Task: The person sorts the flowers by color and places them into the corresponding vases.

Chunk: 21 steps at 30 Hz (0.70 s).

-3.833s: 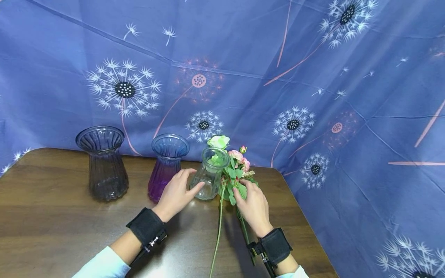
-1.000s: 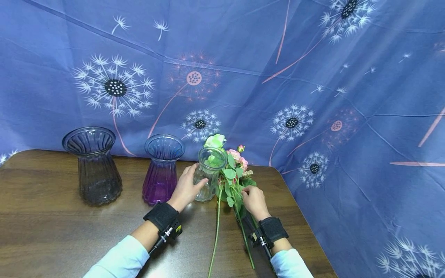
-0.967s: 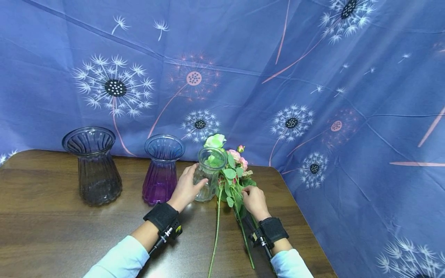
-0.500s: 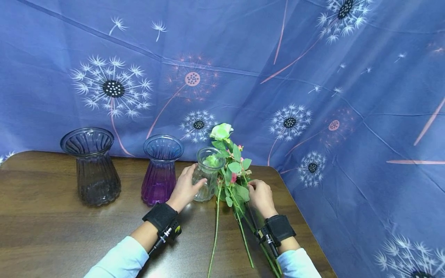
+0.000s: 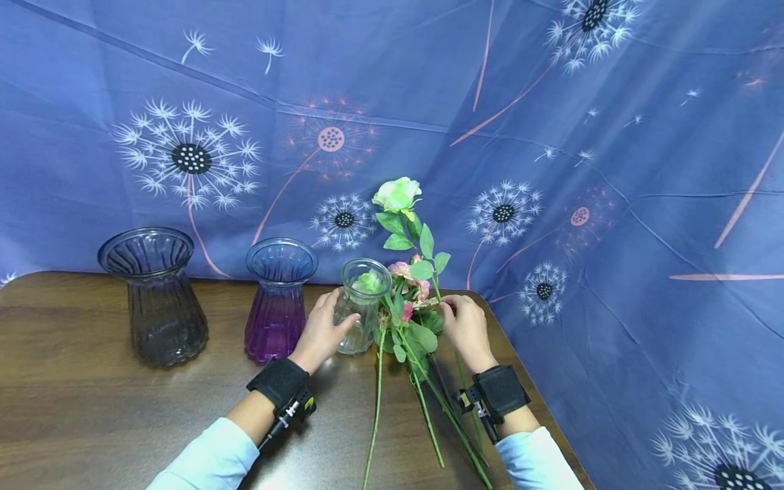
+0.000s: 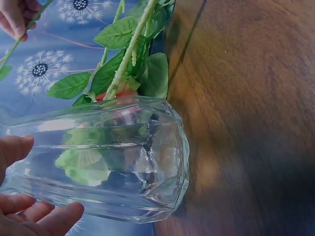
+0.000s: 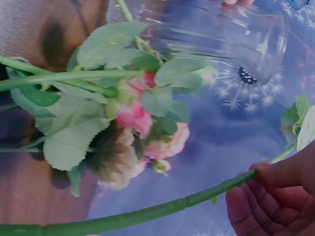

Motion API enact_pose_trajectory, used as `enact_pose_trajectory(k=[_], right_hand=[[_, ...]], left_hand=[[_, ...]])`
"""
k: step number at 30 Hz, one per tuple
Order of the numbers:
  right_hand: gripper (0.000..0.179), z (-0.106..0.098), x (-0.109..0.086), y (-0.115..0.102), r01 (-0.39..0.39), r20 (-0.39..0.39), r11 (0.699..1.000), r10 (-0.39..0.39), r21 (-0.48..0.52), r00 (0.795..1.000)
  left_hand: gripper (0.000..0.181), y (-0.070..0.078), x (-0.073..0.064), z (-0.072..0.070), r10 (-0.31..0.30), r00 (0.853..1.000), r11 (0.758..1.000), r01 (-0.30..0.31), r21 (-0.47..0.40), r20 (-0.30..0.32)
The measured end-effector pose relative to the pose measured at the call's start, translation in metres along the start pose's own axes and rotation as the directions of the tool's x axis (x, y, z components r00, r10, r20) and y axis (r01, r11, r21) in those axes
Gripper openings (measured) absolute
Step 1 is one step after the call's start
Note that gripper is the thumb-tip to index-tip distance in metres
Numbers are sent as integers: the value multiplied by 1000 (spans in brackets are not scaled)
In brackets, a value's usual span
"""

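My left hand holds the side of a clear glass vase, with the thumb on the near side. The left wrist view shows fingers around the ribbed glass. Between thumb and fingers, my right hand pinches the green stem of a pale green-white rose. Its bloom stands above the vase's rim, toward the backdrop. Pink flowers with green leaves lie between the hands, right of the vase. A pale green bloom shows through the vase glass.
Left of the clear vase stand a blue-purple glass vase and a larger dark grey one. Several loose stems stretch toward the front of the wooden table. A blue dandelion-print cloth hangs behind and at the right.
The right hand has moved from the leaves up and to the right, raising the pale rose away from the pink flowers. The left hand has closed in on the clear vase.
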State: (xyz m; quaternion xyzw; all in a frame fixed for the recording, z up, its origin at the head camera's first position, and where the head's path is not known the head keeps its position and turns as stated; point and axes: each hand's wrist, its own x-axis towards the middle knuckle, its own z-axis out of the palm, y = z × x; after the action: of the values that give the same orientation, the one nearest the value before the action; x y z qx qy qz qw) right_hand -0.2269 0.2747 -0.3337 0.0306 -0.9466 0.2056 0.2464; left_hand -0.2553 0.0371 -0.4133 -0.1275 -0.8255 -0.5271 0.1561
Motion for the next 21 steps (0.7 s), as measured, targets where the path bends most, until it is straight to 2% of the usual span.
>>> enact_pose_trajectory(k=[9, 16, 21], right_hand=[[19, -10, 9, -12, 22, -25, 999, -21, 31, 999], [20, -19, 17, -23, 38, -41, 996, -34, 84, 999], [21, -27, 22, -30, 48, -87, 991, -38, 126, 995]], left_hand=[[64, -2, 0, 0, 21, 1000, 999, -21, 32, 0], [64, -2, -1, 0, 13, 1000, 1000, -14, 28, 13], [65, -1, 1, 0, 13, 1000, 999, -13, 34, 21]])
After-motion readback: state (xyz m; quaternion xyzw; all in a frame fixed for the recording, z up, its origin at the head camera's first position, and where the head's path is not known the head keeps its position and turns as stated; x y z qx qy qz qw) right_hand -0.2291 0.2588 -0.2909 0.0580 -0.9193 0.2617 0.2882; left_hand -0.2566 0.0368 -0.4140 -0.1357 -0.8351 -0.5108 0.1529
